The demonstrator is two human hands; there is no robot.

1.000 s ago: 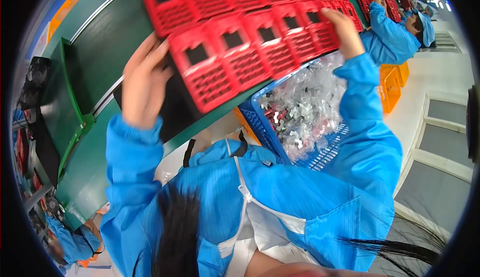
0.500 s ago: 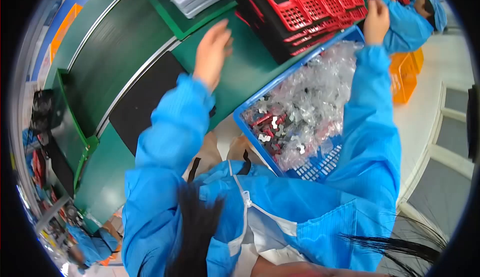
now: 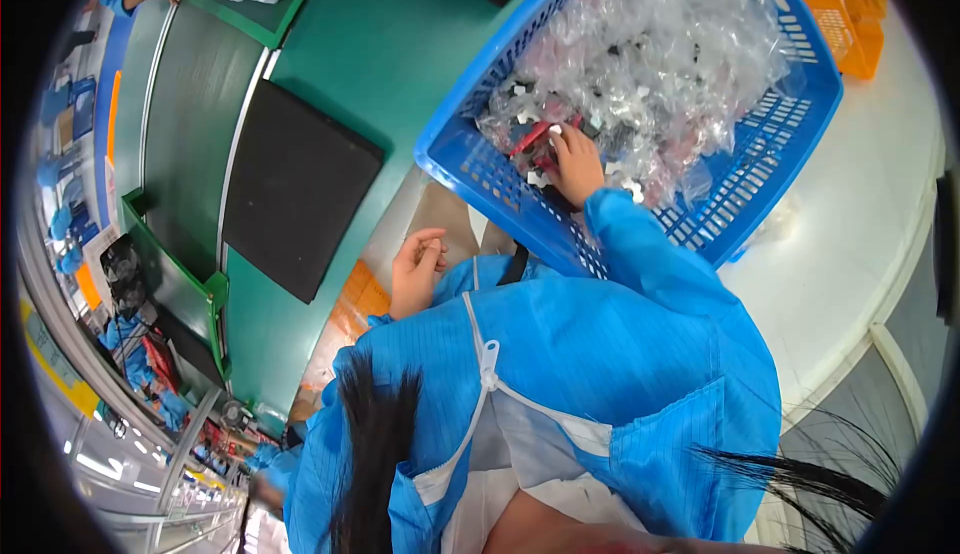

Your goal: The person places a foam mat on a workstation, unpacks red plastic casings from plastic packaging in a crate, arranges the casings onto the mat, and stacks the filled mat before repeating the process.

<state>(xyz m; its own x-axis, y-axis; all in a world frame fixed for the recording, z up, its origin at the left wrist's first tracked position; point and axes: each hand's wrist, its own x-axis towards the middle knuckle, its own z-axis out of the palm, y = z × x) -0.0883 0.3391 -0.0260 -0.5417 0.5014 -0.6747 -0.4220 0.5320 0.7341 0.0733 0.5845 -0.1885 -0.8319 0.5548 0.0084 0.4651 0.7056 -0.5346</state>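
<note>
While a red part (image 3: 530, 140) lies among clear bags (image 3: 660, 54) in the blue basket (image 3: 478, 166), the right hand (image 3: 577, 166) touches the pile beside it, fingers close together, grip unclear. Nearer the mat (image 3: 295, 189), the left hand (image 3: 418, 269) has curled fingers, their closure unclear.
</note>
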